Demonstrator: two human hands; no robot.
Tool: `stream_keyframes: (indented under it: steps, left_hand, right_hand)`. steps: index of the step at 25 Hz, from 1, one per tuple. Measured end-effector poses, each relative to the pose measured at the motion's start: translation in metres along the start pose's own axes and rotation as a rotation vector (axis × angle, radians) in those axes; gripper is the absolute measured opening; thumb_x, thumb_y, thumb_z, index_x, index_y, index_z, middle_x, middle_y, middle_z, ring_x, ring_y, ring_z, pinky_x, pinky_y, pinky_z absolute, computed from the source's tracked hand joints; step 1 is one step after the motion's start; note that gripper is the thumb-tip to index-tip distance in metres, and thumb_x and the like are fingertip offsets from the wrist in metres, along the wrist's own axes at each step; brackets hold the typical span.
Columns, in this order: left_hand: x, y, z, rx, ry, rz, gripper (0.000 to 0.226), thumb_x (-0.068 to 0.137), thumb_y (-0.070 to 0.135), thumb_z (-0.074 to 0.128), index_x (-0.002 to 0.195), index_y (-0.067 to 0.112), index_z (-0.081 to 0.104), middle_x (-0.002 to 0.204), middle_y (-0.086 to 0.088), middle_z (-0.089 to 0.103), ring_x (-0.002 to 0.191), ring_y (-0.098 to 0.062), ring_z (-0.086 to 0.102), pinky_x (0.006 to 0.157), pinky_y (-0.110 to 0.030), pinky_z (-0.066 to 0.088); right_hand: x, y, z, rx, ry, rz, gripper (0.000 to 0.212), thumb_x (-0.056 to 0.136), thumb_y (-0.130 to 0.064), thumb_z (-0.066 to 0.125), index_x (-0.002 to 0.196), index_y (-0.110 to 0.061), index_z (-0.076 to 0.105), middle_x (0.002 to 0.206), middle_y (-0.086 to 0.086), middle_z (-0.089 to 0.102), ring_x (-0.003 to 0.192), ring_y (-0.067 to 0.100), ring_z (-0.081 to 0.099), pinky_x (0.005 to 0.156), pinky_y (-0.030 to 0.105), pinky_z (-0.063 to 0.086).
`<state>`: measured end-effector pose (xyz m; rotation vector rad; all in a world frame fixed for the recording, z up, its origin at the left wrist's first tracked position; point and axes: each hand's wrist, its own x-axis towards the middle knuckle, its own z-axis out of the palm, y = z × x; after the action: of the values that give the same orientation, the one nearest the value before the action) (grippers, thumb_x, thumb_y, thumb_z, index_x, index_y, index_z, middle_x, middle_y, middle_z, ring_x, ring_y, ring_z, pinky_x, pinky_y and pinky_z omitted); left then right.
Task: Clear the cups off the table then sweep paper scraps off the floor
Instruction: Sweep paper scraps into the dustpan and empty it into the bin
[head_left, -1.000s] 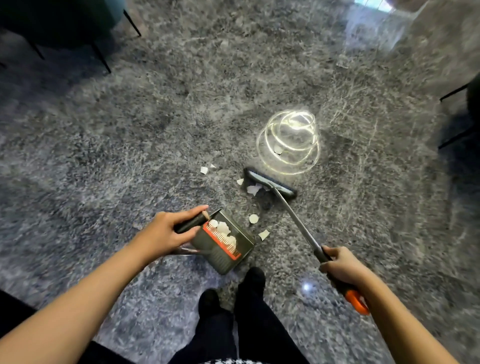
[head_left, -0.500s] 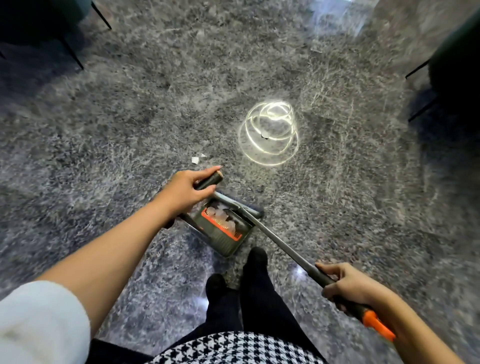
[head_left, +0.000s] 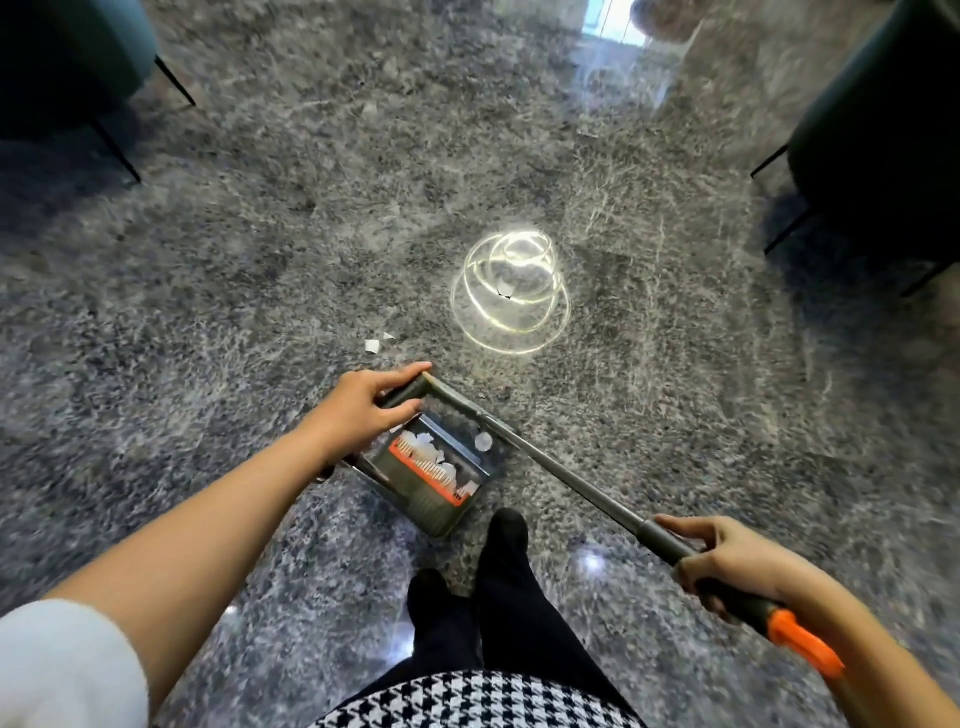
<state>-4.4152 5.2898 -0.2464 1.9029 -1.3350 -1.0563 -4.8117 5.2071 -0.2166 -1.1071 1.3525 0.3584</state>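
Observation:
My left hand (head_left: 366, 408) grips the black handle of a dark dustpan (head_left: 436, 499) that stands on the grey marble floor just ahead of my feet. White paper scraps (head_left: 431, 452) lie inside it by its orange comb strip. My right hand (head_left: 727, 564) holds the broom handle (head_left: 571, 486), a grey pole with an orange end. The pole slants up-left to the pan's mouth, where the broom head is mostly hidden. Two small scraps (head_left: 375, 344) lie on the floor beyond my left hand. Another scrap (head_left: 504, 289) sits inside the bright ring reflection.
Dark chairs with thin black legs stand at the far left (head_left: 67, 67) and at the right (head_left: 883, 130). A ceiling light's ring reflection (head_left: 511, 293) shines on the floor ahead. My black shoes (head_left: 506, 530) are right behind the pan.
The broom head was pulled from out on the floor back to the dustpan's mouth, carrying the nearby scraps in. Both hands kept their grips.

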Motion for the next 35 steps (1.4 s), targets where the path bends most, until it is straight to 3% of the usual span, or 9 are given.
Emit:
stream_keyframes:
  steps: [3,5,8,13,19,27,33,35]
  left_hand:
    - [-0.007,-0.001,-0.004,0.013,-0.027,0.051,0.051,0.086,0.011,0.068,0.130,0.033,0.053,0.082,0.023,0.059,0.053,0.024,0.043,0.052,0.001,0.034]
    - [-0.011,-0.002,-0.004,0.055,-0.069,0.054,0.053,0.086,0.014,0.068,0.128,0.042,0.051,0.072,0.026,0.058,0.053,0.016,0.050,0.054,-0.002,0.037]
    - [-0.011,-0.008,-0.001,0.123,-0.134,0.048,0.053,0.086,0.021,0.068,0.129,0.047,0.049,0.098,0.015,0.067,0.074,0.008,0.060,0.067,-0.008,0.046]
    - [-0.001,-0.016,-0.014,0.140,-0.089,0.061,0.053,0.085,0.016,0.069,0.130,0.040,0.052,0.091,0.018,0.060,0.065,0.023,0.051,0.062,0.002,0.037]
    - [0.001,-0.022,-0.014,0.147,-0.078,0.067,0.052,0.085,0.016,0.069,0.129,0.038,0.053,0.096,0.013,0.064,0.062,0.021,0.052,0.059,0.001,0.036]
    - [-0.012,-0.018,-0.016,0.150,-0.068,0.052,0.053,0.086,0.019,0.068,0.128,0.044,0.050,0.076,0.027,0.056,0.054,0.020,0.050,0.050,-0.001,0.035]
    - [-0.047,-0.032,-0.027,0.045,0.125,-0.023,0.056,0.085,0.012,0.069,0.131,0.037,0.049,0.085,0.013,0.064,0.058,0.014,0.050,0.061,-0.005,0.037]
    - [-0.060,-0.040,-0.038,-0.010,0.210,-0.084,0.059,0.085,0.009,0.068,0.133,0.033,0.045,0.089,0.005,0.065,0.071,0.000,0.051,0.070,-0.017,0.040]
  right_hand:
    - [0.014,-0.004,0.010,0.020,0.018,-0.009,0.046,0.078,0.013,0.052,0.117,-0.011,0.058,0.050,0.010,0.052,0.032,0.016,0.047,0.033,0.020,0.039]
    - [0.027,-0.010,0.027,0.030,0.036,-0.010,0.036,0.080,0.013,0.052,0.112,-0.001,0.057,0.046,0.007,0.049,0.031,0.014,0.045,0.032,0.018,0.038]
    - [0.040,-0.016,0.065,0.034,0.032,-0.004,0.027,0.078,0.013,0.055,0.102,0.002,0.054,0.046,0.007,0.044,0.029,0.014,0.043,0.033,0.017,0.036]
    - [0.030,-0.015,0.093,0.039,-0.057,0.010,0.035,0.077,0.015,0.050,0.110,0.005,0.056,0.053,0.009,0.046,0.030,0.014,0.043,0.033,0.017,0.037]
    - [0.004,-0.023,0.058,0.146,-0.166,0.026,0.053,0.078,0.020,0.043,0.119,-0.011,0.057,0.052,0.011,0.048,0.028,0.012,0.042,0.029,0.015,0.034]
    - [-0.028,-0.031,0.029,0.310,-0.171,-0.003,0.047,0.083,0.018,0.039,0.118,-0.010,0.055,0.050,0.012,0.046,0.028,0.013,0.040,0.028,0.014,0.032]
    - [-0.010,-0.067,-0.006,0.402,-0.135,-0.022,0.033,0.088,0.013,0.033,0.106,-0.007,0.052,0.051,0.010,0.045,0.028,0.010,0.038,0.026,0.013,0.032]
    - [0.010,-0.092,-0.016,0.414,-0.128,-0.007,0.025,0.091,0.010,0.029,0.098,-0.005,0.047,0.046,0.008,0.043,0.026,0.008,0.037,0.025,0.012,0.030]
